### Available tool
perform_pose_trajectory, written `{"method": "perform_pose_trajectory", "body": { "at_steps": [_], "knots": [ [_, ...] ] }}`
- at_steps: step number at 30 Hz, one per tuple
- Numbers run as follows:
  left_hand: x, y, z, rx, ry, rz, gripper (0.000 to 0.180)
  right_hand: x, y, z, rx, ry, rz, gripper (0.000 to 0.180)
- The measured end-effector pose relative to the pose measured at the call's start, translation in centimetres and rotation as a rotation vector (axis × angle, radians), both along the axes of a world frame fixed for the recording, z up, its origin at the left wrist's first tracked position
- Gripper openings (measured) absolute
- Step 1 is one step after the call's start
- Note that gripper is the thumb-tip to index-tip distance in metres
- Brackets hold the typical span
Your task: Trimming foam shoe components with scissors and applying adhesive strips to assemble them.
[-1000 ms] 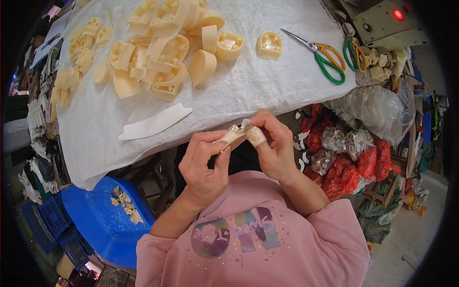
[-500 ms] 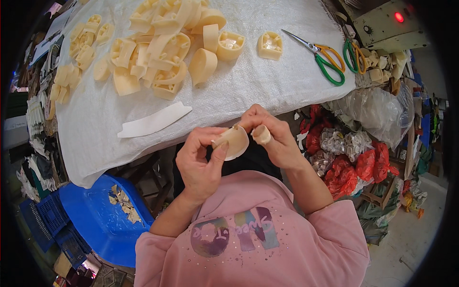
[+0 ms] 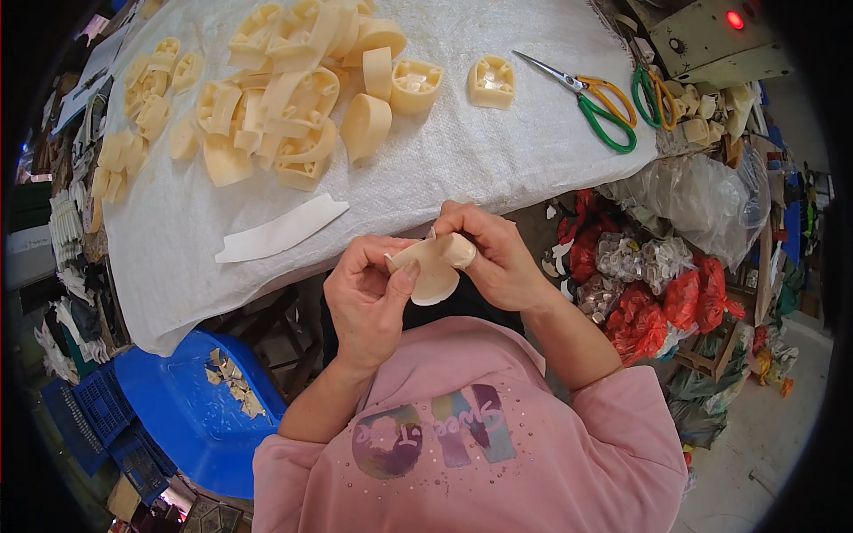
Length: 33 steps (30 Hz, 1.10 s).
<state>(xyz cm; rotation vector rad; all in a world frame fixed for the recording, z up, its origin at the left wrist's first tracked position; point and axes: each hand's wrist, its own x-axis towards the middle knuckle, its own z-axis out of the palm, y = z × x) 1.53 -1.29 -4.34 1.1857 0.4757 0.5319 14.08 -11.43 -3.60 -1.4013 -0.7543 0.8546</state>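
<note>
In front of my chest, just off the table's near edge, both hands hold a thin-rimmed, curved cream piece (image 3: 428, 271). My left hand (image 3: 366, 289) pinches its left side between thumb and fingers. Bent fingers of my right hand (image 3: 499, 258) grip its upper right edge, and the right thumb wears a pale cover (image 3: 458, 251). A white curved strip (image 3: 284, 231) lies flat on the table beyond my left hand. Farther off is a heap of hollow cream plastic shoe heels (image 3: 298, 98), with one single heel (image 3: 491, 83) standing apart to its right.
White woven sheeting (image 3: 426, 169) covers the table. Scissors with green and orange handles (image 3: 597, 102) lie at the right, and a second pair (image 3: 655, 96) sits at the edge. A blue tub (image 3: 178, 417) holds scraps at lower left. Red plastic bags (image 3: 684, 298) lie at right.
My right hand has shifted left and turned, bringing its covered thumb onto the curved piece. The piece has tilted and dropped slightly. The table scene has slid a little left with my head.
</note>
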Motion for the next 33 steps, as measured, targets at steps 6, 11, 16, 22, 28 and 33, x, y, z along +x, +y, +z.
{"method": "perform_pose_trajectory", "body": {
  "at_steps": [6, 11, 16, 22, 28, 33],
  "knots": [
    [-0.2, 0.5, 0.1, 0.054, 0.005, -0.131, 0.010, 2.4, -0.1, 0.6, 0.006, -0.587, 0.211, 0.008],
    [-0.2, 0.5, -0.1, -0.041, 0.032, -0.163, 0.012, 1.5, 0.0, -0.3, -0.097, -0.572, 0.135, 0.013],
    [0.0, 0.8, 0.0, -0.153, 0.011, -0.149, 0.013, 1.5, -0.1, -1.7, 0.170, 0.243, 0.113, 0.029],
    [-0.1, 1.4, 0.5, -0.130, 0.010, -0.099, 0.016, 2.0, -1.2, -1.2, 0.053, 0.166, -0.146, 0.025],
    [0.2, 1.6, 1.5, 0.716, -0.059, -0.039, 0.019, 2.6, -1.1, 1.2, -0.022, 0.497, 0.281, 0.056],
    [-0.6, 2.8, 1.1, 1.036, -0.149, -0.067, 0.016, 2.3, -1.2, 1.4, 0.126, 0.146, 0.161, 0.066]
  ]
}}
